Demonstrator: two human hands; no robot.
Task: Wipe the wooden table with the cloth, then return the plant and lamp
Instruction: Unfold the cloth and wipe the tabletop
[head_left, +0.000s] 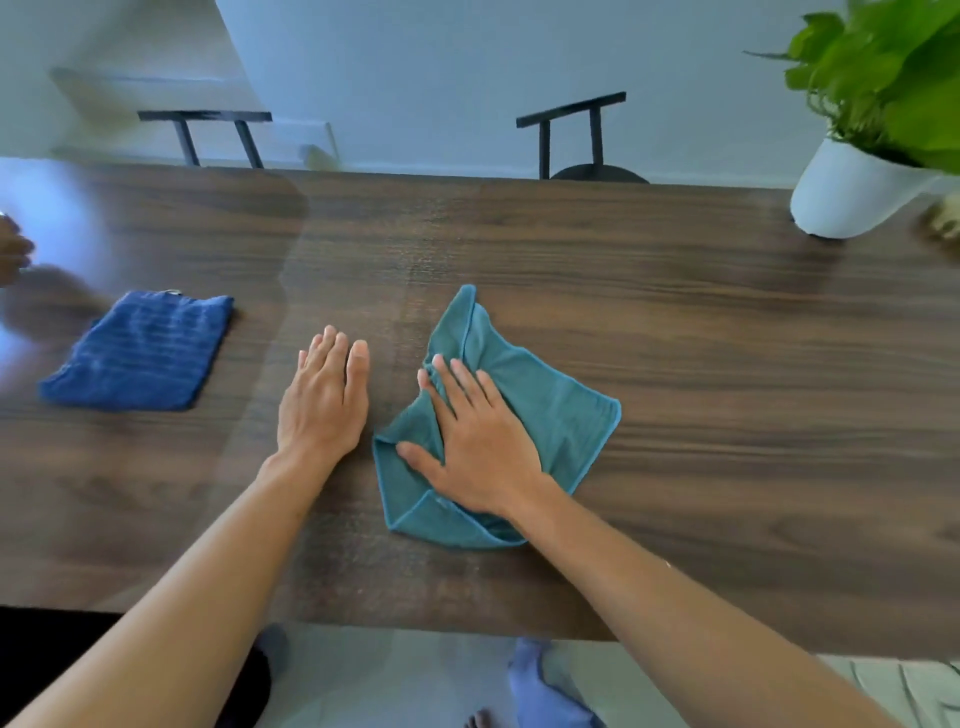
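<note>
A crumpled teal cloth (550, 410) lies on the dark wooden table (701, 364) near its middle. My right hand (472, 441) rests flat on the cloth, fingers spread and pressing it down. My left hand (324, 400) lies flat on the bare wood just left of the cloth, fingers together, holding nothing. A green leafy plant in a white pot (852, 192) stands on the table at the far right corner. No lamp is in sight.
A folded dark blue towel (140, 353) lies on the table at the left. Two black chairs (576, 135) stand behind the far edge. Another person's hand (13, 249) shows at the left border. My feet are below the near edge.
</note>
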